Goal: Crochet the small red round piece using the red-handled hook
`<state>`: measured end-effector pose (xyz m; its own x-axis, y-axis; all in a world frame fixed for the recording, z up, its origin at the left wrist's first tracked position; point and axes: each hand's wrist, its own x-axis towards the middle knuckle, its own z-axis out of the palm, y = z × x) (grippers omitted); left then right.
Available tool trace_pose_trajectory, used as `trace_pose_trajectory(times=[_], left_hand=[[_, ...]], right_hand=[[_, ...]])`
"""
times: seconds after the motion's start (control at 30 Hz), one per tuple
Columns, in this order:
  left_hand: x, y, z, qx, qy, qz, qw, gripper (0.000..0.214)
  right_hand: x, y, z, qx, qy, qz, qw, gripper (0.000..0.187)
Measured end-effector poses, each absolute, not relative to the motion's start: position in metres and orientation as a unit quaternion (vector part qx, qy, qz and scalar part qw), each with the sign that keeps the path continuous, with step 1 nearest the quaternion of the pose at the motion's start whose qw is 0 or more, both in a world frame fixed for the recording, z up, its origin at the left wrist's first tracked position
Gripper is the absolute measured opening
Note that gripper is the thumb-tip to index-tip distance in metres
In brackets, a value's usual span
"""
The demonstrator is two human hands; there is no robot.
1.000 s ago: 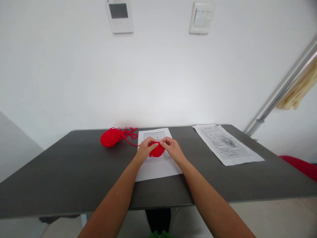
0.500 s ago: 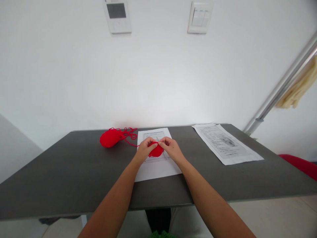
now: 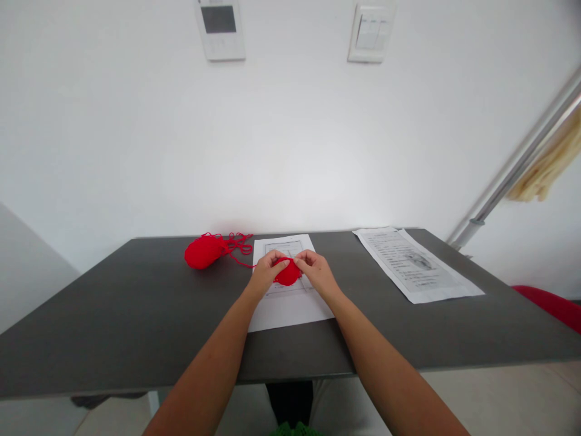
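A small rounded red crochet piece (image 3: 287, 274) is held between both hands above a printed sheet (image 3: 290, 310). My left hand (image 3: 267, 271) pinches its upper left edge with thumb and fingers. At the upper right edge, the closed thumb and fingers of my right hand (image 3: 315, 270) grip the same piece. A thin straight line shows above and below the work; whether it is a hook or needle I cannot make out. Red yarn runs left from my left hand to a red yarn ball (image 3: 203, 252), with loose loops (image 3: 238, 243) beside it.
The dark grey table (image 3: 149, 321) stands against a white wall. More printed sheets (image 3: 415, 266) lie at the right. A metal pole (image 3: 503, 184) leans by the wall with a cream-coloured cloth or mop head (image 3: 547, 172) behind it. Something red (image 3: 549, 306) shows beyond the right edge.
My fingers have shifted slightly on the red piece, with the right fingertips moved a little right. Otherwise the view has only shifted slightly.
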<state>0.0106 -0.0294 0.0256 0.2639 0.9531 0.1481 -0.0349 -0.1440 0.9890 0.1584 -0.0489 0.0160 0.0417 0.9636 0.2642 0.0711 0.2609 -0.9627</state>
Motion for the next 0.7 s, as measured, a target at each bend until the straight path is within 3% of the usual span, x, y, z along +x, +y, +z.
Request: trace_pose_trajectory(times=[0.7], left_hand=[[0.0105, -0.0331, 0.0273, 0.584, 0.37, 0.455, 0.561, 0.021]], right_hand=[[0.158, -0.05, 0.0188, -0.44, -0.568, 0.425, 0.55, 0.015]])
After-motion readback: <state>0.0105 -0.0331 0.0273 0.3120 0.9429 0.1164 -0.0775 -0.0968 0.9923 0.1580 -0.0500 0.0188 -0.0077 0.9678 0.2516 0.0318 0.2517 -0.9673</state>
